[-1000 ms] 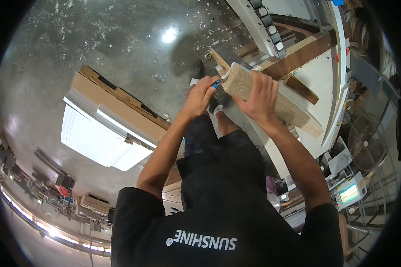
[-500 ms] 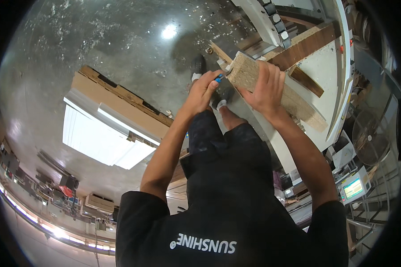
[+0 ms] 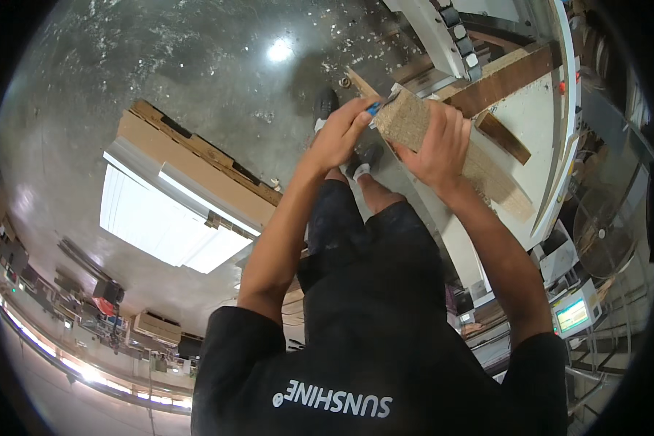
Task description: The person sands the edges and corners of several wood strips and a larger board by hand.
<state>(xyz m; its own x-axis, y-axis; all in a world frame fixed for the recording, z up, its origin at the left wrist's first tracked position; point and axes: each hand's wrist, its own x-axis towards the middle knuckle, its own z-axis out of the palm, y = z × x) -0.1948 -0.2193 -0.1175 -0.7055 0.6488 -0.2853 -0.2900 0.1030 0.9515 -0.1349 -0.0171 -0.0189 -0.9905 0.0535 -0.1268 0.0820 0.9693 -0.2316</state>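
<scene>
My left hand (image 3: 337,136) is closed around a small blue-handled tool (image 3: 374,108), most of it hidden by the fingers. Its dark narrow tip meets the near-left corner of a particleboard piece (image 3: 405,120). A pale strip runs along that end of the piece. Gripping the piece from its right side is my right hand (image 3: 443,149), fingers over the top and thumb on the near face. The piece is held tilted above the white worktop, and its long side stretches away beneath my right wrist.
The white worktop (image 3: 528,116) carries a brown board (image 3: 512,76) and a short wooden offcut (image 3: 503,136). A machine part with rollers (image 3: 454,33) stands beyond. A stack of white panels (image 3: 167,218) lies at the left. A fan (image 3: 602,232) and a lit screen (image 3: 572,315) are at the right.
My left hand has moved away from me and to the right, carrying the blue-handled tool up along the corner of the particleboard. My right hand keeps its grip.
</scene>
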